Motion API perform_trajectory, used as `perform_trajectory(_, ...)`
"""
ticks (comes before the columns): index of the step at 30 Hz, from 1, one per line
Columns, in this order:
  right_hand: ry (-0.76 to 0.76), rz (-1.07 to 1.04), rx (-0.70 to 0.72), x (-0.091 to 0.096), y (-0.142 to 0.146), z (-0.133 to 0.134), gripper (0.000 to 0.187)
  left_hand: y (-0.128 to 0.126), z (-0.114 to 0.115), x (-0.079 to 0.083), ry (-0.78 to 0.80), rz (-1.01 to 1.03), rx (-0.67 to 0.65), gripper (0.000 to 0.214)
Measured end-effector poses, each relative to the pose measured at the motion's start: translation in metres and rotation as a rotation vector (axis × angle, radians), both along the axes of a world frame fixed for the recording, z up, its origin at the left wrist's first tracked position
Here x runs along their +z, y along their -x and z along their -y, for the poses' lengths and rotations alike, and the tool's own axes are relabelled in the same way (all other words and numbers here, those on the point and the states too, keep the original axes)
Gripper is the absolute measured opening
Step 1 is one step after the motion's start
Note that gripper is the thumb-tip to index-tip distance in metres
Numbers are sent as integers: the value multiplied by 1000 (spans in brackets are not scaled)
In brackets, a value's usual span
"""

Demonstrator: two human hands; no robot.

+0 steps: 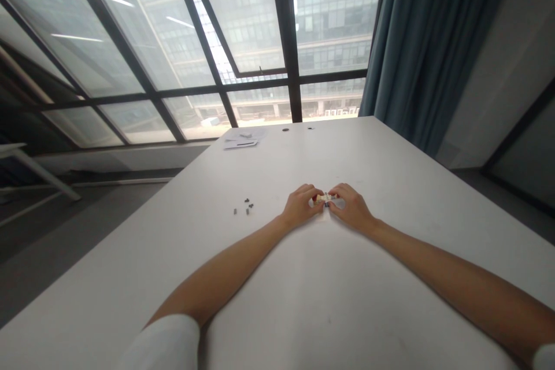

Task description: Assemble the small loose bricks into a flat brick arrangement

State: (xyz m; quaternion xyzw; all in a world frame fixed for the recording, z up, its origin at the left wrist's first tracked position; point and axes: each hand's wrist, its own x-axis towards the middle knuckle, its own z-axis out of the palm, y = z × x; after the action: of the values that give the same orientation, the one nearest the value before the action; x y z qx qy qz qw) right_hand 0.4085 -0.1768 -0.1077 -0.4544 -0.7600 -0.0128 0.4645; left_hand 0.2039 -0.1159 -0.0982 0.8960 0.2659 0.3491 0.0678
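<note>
Both arms reach forward over the white table point(277, 277). My left hand point(301, 205) and my right hand point(350, 207) meet near its middle, thumbs and fingers pinched on a small pale yellow and white piece point(326, 198) between them. Some darker bits show on the piece, but its kind is too small to make out. The fingertips cover both ends of it. Left of my left hand lie several tiny dark grey parts point(247, 211), apart from each other on the tabletop.
At the table's far left corner rest some papers point(237, 140) with a dark pen-like stick on them. A dark round disc point(285, 130) and a small dark-and-white item point(311, 128) sit by the far edge. Beyond stand windows and a blue curtain point(416, 40).
</note>
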Motion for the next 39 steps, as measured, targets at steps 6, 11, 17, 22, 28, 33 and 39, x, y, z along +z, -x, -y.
perform_trajectory(6,-6,-17,6,2,1,2,19,-1,1,1,2,9,0,16)
perform_trajectory(11,-14,-20,14,2,2,1,19,-1,0,0,1,12,1,17)
perform_trajectory(17,-19,-38,6,4,3,3,19,-1,0,0,26,20,12,21)
perform_trajectory(22,-10,-40,4,3,2,3,19,-1,0,0,12,33,-3,17)
perform_trajectory(28,-2,-42,13,1,2,1,17,-2,0,0,-9,48,-24,14)
perform_trajectory(33,-3,-48,24,2,3,2,18,-2,1,0,3,38,-17,14)
perform_trajectory(39,-2,-55,23,1,2,1,17,-2,-1,-3,-1,59,-22,16)
